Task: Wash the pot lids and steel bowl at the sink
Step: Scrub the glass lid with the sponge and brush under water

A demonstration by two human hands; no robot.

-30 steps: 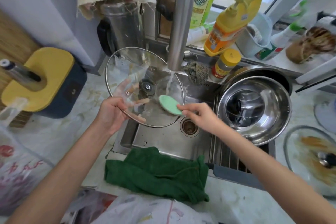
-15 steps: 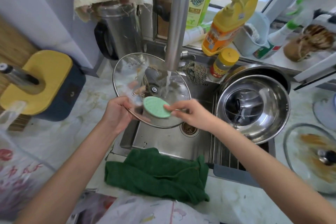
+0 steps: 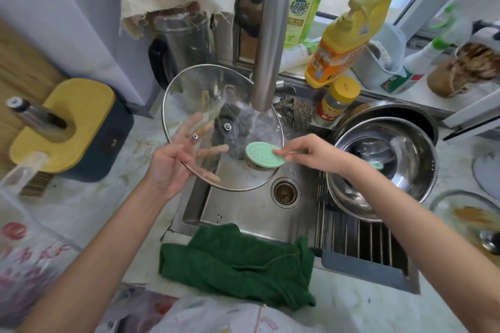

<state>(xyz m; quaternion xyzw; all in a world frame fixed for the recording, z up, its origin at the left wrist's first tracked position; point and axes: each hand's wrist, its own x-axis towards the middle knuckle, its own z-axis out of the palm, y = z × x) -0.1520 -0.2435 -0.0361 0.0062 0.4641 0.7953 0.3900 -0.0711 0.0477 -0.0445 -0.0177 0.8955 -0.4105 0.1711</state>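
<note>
Left hand (image 3: pixel 173 162) clamps glass lid (image 3: pixel 200 89) between splayed fingers under running tap (image 3: pixel 267 35), right hand (image 3: pixel 311 154) pinches green scrubber (image 3: pixel 263 155) against it.

The glass lid (image 3: pixel 205 94), wet, tilts over the sink (image 3: pixel 251 213) under running water; the steel bowl (image 3: pixel 422 170) sits upright just right. A second lid (image 3: pixel 465 213), brown-smeared, lies far right.
</note>
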